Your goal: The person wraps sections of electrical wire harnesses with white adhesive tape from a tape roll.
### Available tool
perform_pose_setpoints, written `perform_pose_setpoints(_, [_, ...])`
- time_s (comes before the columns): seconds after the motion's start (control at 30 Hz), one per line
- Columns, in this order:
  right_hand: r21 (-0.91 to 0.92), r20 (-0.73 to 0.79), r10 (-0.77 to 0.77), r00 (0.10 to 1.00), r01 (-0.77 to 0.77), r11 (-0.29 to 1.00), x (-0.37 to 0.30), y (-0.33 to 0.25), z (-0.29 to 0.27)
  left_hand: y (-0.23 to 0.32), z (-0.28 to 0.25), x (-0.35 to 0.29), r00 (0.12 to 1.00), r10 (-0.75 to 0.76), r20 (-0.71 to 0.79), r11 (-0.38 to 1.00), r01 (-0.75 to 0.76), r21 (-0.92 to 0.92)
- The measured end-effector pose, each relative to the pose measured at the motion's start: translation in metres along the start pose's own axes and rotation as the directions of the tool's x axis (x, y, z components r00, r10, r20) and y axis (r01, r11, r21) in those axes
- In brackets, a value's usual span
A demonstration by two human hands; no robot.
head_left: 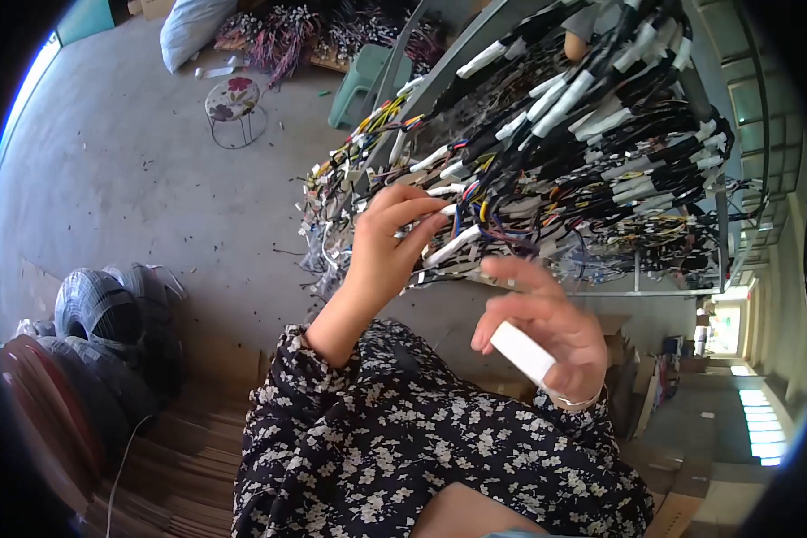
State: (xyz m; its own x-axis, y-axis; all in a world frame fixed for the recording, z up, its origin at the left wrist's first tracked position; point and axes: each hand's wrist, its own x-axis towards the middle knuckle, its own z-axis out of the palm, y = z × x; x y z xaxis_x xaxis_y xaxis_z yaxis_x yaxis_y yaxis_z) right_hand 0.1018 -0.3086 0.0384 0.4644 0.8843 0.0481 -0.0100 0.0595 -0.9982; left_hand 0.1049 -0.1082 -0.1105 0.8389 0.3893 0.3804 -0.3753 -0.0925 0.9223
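My left hand (393, 235) is closed in a pinch on a white-wrapped part of a wire bundle (452, 212), at the near side of a large hanging mass of wire harnesses (592, 134). Blue, yellow and orange wires fan out just right of the fingertips. My right hand (551, 327), lower and to the right, holds a small white block-like thing (522, 354) against its palm. Its kind is not clear from this side. The fingers of that hand are partly raised and somewhat blurred, apart from the harnesses.
A metal rack (637, 292) carries the harnesses. Beyond it stand a green plastic stool (368, 81) and a round flowered stool (233, 97). Coiled grey tubing (99, 305) and flat cardboard (179, 457) lie at the left. Cardboard boxes (681, 493) are at the lower right.
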Motion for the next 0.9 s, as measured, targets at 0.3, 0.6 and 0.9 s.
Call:
perform_pose_setpoints(0.3, [-0.117,-0.092,0.111,0.99,-0.121,0.986,0.014,0.015,-0.001,0.018,0.0,-0.03,0.979,-0.048,-0.197,0.97,-0.001,-0.243])
perform_pose_setpoints(0.6, [-0.15,-0.107,0.209,0.972,-0.223,0.963,0.015,0.012,0.003,0.028,0.022,-0.046,0.943,0.219,-0.251,0.975,-0.219,0.032])
perform_pose_setpoints(0.9, [-0.213,-0.23,0.226,0.947,-0.276,0.937,0.014,0.01,-0.001,-0.026,0.021,0.015,0.959,0.118,-0.256,0.976,-0.064,0.21])
